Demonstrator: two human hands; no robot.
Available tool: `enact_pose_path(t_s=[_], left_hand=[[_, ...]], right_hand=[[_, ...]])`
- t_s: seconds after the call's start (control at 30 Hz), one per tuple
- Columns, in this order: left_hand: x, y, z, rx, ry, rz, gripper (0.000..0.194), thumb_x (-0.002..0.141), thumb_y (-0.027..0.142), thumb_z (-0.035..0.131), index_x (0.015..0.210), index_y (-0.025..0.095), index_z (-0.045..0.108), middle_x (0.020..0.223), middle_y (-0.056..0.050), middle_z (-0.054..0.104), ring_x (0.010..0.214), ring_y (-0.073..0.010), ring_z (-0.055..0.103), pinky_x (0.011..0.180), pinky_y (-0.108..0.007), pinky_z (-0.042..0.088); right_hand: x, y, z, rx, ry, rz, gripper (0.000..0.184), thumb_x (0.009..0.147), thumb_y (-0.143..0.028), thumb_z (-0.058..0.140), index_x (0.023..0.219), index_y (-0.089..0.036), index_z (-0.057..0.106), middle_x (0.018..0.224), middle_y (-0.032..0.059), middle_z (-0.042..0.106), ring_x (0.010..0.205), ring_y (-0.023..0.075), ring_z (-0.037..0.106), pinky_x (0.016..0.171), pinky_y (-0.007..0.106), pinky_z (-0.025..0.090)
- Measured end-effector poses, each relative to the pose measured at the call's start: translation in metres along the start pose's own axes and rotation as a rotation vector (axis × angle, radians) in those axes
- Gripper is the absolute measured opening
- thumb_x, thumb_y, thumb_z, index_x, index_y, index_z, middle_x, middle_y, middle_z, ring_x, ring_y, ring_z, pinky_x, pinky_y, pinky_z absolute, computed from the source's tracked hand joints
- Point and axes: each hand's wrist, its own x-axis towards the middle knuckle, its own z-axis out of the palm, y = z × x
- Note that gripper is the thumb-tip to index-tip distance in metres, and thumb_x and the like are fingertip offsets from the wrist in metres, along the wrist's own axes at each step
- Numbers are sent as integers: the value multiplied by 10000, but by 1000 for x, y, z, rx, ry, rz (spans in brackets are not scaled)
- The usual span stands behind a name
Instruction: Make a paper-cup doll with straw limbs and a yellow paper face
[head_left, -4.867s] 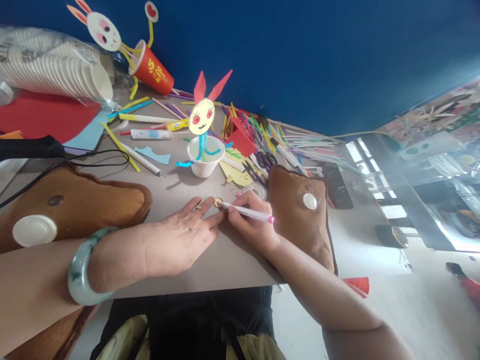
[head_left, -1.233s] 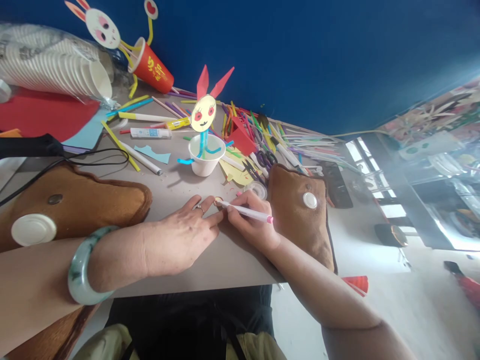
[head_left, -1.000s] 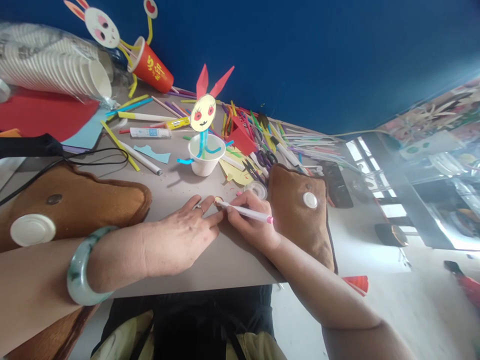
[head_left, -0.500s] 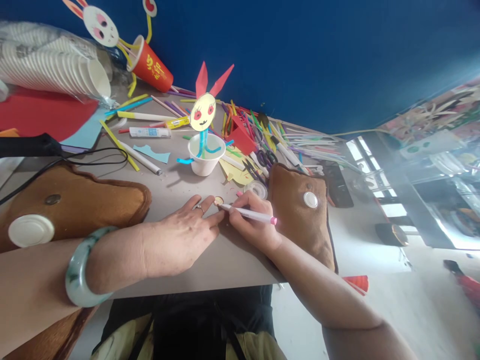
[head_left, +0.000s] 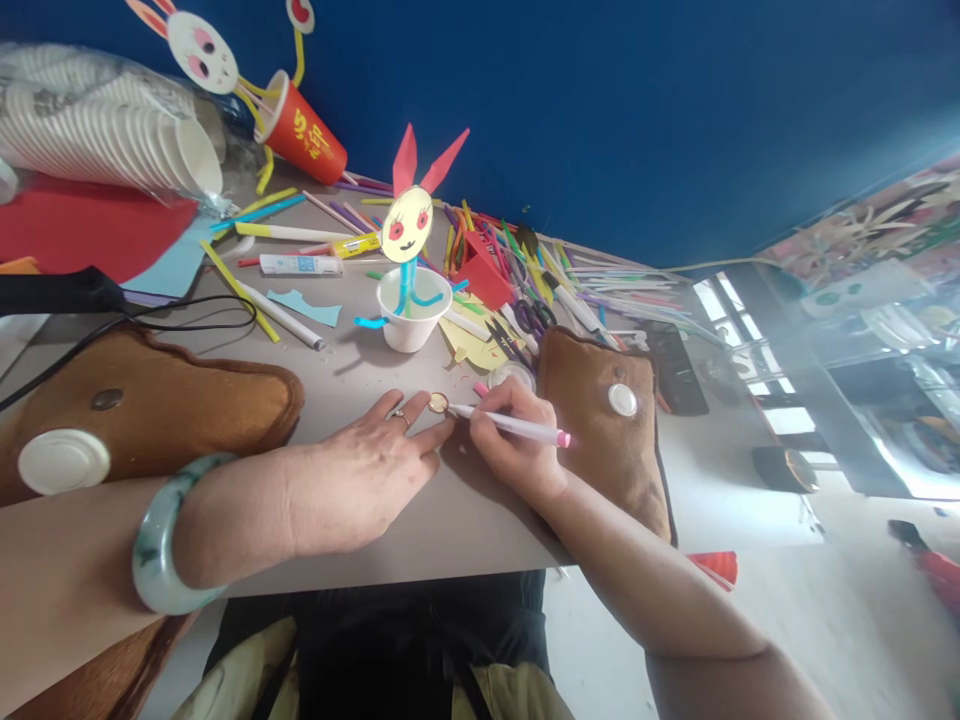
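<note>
Left hand lies spread on the desk, fingers open, not closed round anything, two of them at the edge of a small round disc. Right hand has its fingers closed on a pen, tip just beside the disc, on its right; can't tell if the tip touches it. Main risk, I'd say: disc is tiny and only lightly held at the edge, so a hard pen push could skid or spin it and put a stray line on it or the desk. Wet ink could also smear if the left fingers slide over it. The pen hand partly covers the tape roll, so a sideways swing might knock that; brown cushion sits near the right forearm and limits room there. White cup with yellow face stands upright beyond the disc; looks top-heavy, a bump could tip it. Scissors and straws lie further back, other cushion on the left, away from the pen.
</note>
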Motion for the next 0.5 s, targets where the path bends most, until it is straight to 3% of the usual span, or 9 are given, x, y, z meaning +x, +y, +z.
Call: enact_pose_path(t_s=[0.13, 0.5], left_hand=[[2, 2, -3, 3, -8, -7, 246, 784, 84, 595, 1006, 134, 689, 1487, -141, 468, 1410, -361, 341, 1145, -521, 310], [2, 1, 0, 8, -6, -7, 253, 779, 90, 586, 1005, 135, 692, 1501, -136, 441, 1402, -362, 338, 1139, -514, 307]], right_hand=[[1, 1, 1, -13, 18, 18, 124, 735, -188, 571, 653, -237, 491, 555, -43, 562, 484, 115, 480, 486, 257, 394], [0, 2, 3, 12, -18, 55, 100, 762, -208, 589, 681, -234, 537, 559, -41, 588, 514, 124, 538, 568, 279, 474]])
